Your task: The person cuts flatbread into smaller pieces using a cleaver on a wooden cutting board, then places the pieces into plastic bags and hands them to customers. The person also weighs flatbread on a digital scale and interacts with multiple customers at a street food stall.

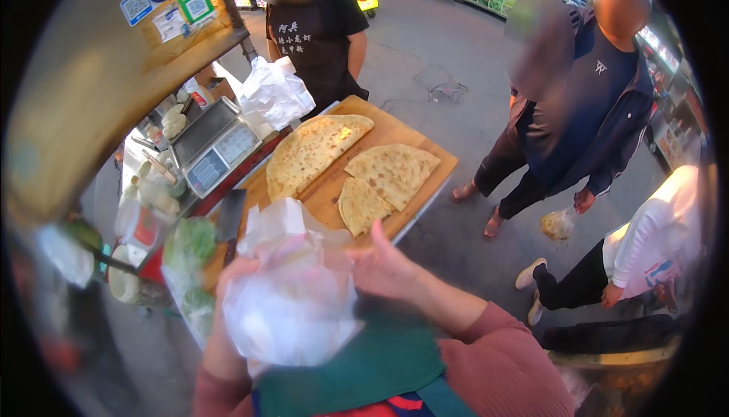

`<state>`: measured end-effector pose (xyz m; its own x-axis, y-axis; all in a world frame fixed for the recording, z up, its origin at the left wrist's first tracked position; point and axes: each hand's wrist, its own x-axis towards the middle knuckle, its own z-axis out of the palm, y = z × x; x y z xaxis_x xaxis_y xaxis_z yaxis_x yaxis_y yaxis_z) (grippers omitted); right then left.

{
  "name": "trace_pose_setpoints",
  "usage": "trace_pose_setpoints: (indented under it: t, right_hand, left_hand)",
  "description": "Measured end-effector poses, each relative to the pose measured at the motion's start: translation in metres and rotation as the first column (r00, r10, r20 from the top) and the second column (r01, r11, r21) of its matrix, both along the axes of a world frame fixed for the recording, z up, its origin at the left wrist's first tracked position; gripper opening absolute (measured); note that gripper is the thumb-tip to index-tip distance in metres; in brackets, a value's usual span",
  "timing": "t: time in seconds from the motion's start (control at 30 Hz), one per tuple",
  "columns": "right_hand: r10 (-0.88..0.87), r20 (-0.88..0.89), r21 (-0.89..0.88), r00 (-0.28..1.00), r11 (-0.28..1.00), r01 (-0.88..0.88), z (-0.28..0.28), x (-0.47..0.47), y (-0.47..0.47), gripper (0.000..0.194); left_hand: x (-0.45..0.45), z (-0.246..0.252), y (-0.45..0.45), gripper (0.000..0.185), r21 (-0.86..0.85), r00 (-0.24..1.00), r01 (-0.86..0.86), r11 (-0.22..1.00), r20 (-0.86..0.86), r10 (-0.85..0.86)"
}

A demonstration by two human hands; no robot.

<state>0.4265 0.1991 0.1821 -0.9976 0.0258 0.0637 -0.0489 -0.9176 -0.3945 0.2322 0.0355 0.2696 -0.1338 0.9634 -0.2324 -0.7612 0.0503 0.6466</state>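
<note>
A white plastic bag (290,309) hangs between my hands, close to my body and blurred. My left hand (238,273) grips its left side and is partly hidden by it. On the right edge, my right hand (384,272) pinches the bag, thumb raised. White paper or film (276,226) rises from the bag's top; its contents cannot be made out. Just beyond, a folded half-round flatbread (313,155) lies on a wooden cutting board (418,189). Beside it are a large flatbread wedge (393,172) and a smaller wedge (363,206), nearly touching.
A dark-bladed knife (230,217) lies at the board's left. Bagged lettuce (191,243) sits nearer me. Past it stand a metal box with compartments (219,158) and a bundle of white plastic bags (276,92). Several people stand beyond the stall, one in a black T-shirt (316,35).
</note>
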Motion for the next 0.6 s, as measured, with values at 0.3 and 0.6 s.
trace_pose_setpoints:
  t: [0.3,0.6]
  right_hand:
    - [-0.536,0.094,0.469,0.839,0.767,0.438,-0.001,0.012,0.044,0.033]
    - [-0.802,0.147,0.715,0.579,0.490,0.498,-0.008,0.018,0.066,0.022]
  left_hand:
    - [-0.017,-0.016,0.062,0.065,-0.058,0.971,0.240,0.969,0.004,-0.241]
    - [-0.072,-0.067,0.115,0.011,-0.192,0.865,0.316,0.929,-0.344,-0.365]
